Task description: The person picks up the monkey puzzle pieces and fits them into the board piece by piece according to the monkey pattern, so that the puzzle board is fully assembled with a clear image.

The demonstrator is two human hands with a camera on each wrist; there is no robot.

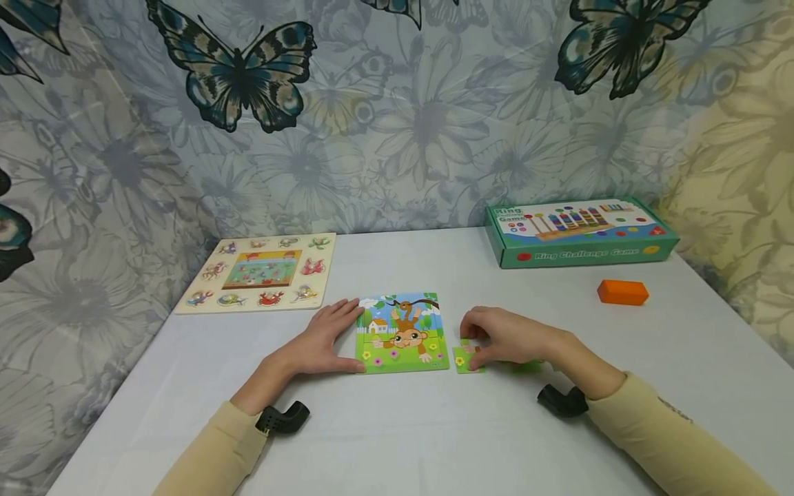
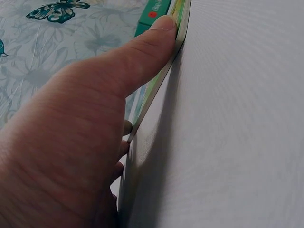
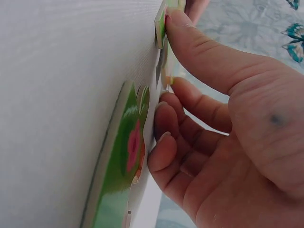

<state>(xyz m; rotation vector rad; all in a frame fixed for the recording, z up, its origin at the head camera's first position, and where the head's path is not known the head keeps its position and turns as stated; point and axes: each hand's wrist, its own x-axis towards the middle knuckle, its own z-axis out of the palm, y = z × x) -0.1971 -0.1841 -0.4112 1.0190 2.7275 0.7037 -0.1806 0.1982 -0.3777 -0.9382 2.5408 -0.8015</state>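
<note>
The square monkey picture puzzle (image 1: pixel 403 333) lies flat at the middle of the table. At its left edge rests my left hand (image 1: pixel 316 343), fingers spread and thumb along the lower left corner; in the left wrist view the thumb (image 2: pixel 147 52) lies against the board's edge. Right of the board, my right hand (image 1: pixel 509 335) pinches a small green puzzle piece (image 1: pixel 461 359) with a yellow flower between thumb and fingers. The right wrist view shows that piece (image 3: pixel 160 28) at the thumb tip, and another green piece (image 3: pixel 124 156) with a pink flower lying under the hand.
A cream board with sea animals (image 1: pixel 316 289) lies at the back left. At the back right stands a green game box (image 1: pixel 583 257), with an orange block (image 1: pixel 623 293) in front of it. Part of a green piece (image 1: pixel 527 368) shows beneath the right wrist.
</note>
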